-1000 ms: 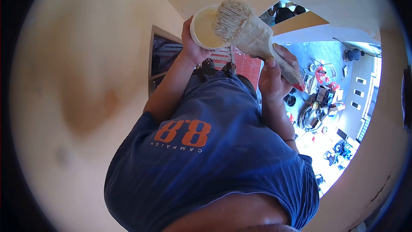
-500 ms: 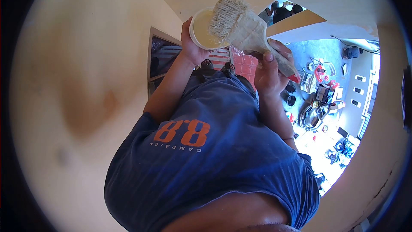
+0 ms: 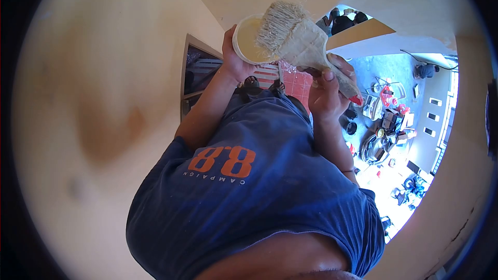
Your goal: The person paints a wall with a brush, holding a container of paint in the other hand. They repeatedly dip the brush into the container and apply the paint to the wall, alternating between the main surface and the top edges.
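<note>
My left hand (image 3: 235,63) is wrapped round the side of a white plastic tub (image 3: 236,45), which holds a pale cream liquid (image 3: 248,39). In my right hand (image 3: 328,96) is a wide paint brush (image 3: 307,41), gripped by its red-tipped handle with the thumb on top. Its pale, paint-caked bristles (image 3: 280,23) point up and to the left and overlap the tub's right side in this view.
A beige wall (image 3: 104,83) rises close on my left, with a dark framed opening (image 3: 199,70) low in it. Red tiles (image 3: 296,80) lie below near my feet. Down at the right, a cluttered floor holds several objects and a crouching person (image 3: 426,71).
The tub and brush sit slightly lower and farther right in view, along with both hands. Each hand keeps its hold.
</note>
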Tool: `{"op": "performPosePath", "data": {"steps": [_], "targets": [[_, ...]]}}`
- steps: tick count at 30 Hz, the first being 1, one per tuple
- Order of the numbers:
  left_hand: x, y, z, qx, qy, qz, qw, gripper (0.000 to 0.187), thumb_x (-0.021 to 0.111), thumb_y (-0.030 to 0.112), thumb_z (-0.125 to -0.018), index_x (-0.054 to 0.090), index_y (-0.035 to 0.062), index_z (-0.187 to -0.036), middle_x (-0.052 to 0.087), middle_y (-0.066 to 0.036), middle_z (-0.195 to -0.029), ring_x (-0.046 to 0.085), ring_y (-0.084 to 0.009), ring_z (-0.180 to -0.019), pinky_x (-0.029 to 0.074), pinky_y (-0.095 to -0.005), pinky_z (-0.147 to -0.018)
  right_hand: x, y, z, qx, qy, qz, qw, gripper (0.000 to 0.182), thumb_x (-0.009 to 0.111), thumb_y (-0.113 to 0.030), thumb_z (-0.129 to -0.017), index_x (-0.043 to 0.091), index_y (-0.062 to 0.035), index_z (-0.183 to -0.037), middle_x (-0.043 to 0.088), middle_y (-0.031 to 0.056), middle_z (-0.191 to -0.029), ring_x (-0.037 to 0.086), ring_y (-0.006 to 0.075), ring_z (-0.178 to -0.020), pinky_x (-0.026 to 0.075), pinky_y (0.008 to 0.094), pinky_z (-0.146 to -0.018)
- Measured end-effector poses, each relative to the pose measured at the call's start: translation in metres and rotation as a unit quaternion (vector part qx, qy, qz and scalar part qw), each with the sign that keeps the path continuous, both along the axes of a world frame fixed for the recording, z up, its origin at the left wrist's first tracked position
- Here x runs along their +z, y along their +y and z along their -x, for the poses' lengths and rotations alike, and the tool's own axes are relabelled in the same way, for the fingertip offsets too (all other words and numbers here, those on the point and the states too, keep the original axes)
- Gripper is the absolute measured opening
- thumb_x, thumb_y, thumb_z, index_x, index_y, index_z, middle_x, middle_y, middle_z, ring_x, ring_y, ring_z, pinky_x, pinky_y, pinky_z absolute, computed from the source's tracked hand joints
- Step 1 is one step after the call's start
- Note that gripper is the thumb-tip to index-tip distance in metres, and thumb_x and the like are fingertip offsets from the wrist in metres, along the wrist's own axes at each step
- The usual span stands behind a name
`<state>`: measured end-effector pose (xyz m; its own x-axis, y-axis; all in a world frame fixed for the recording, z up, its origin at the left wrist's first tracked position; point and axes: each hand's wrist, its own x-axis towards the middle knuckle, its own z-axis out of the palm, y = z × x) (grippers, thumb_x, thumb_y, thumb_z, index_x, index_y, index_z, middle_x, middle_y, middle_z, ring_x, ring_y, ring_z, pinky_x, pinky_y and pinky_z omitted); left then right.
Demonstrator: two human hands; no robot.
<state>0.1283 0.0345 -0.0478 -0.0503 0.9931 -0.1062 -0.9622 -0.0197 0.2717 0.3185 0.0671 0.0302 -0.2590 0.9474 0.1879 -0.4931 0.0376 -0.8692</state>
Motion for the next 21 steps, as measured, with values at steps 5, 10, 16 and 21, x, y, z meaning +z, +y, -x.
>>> {"op": "performPosePath", "data": {"steps": [5,10,16,21], "targets": [[0.003,-0.001,0.000,0.007,0.029,0.027,0.999,0.065,0.028,0.057,-0.086,0.046,0.0093,-0.127,0.054,-0.011,-0.121,0.053,-0.0280,-0.111,0.045,-0.0497,-0.091,-0.006,0.000,-0.001,-0.011,-0.059,-0.071,0.996,0.023,0.061,-0.009,-0.084,0.055,0.0022,-0.103,0.060,0.0119,-0.100,0.057,0.0156,-0.089,0.044,0.0282,-0.081],[-0.001,-0.003,-0.001,-0.004,0.027,0.019,0.999,0.065,0.028,0.056,-0.086,0.045,0.0090,-0.127,0.054,-0.011,-0.121,0.054,-0.0283,-0.110,0.044,-0.0501,-0.091,-0.002,-0.003,-0.001,0.004,-0.038,-0.036,0.999,0.023,0.061,-0.009,-0.084,0.055,0.0026,-0.103,0.060,0.0133,-0.102,0.057,0.0175,-0.092,0.044,0.0290,-0.083],[-0.003,-0.002,0.001,-0.050,-0.058,-0.090,0.993,0.065,0.027,0.056,-0.086,0.044,0.0088,-0.128,0.053,-0.013,-0.122,0.054,-0.0303,-0.110,0.043,-0.0521,-0.092,-0.010,0.002,-0.002,0.010,-0.051,-0.059,0.997,0.029,0.053,-0.009,-0.086,0.045,0.0031,-0.112,0.052,0.0211,-0.108,0.055,0.0328,-0.101,0.050,0.0481,-0.083],[0.006,-0.002,0.000,-0.023,-0.012,-0.029,0.999,0.065,0.028,0.056,-0.086,0.043,0.0088,-0.129,0.053,-0.013,-0.122,0.053,-0.0307,-0.111,0.043,-0.0525,-0.092,-0.008,0.001,0.001,0.002,-0.022,-0.060,0.998,0.027,0.057,-0.009,-0.085,0.049,0.0024,-0.108,0.055,0.0173,-0.106,0.056,0.0255,-0.095,0.047,0.0396,-0.083]]}}
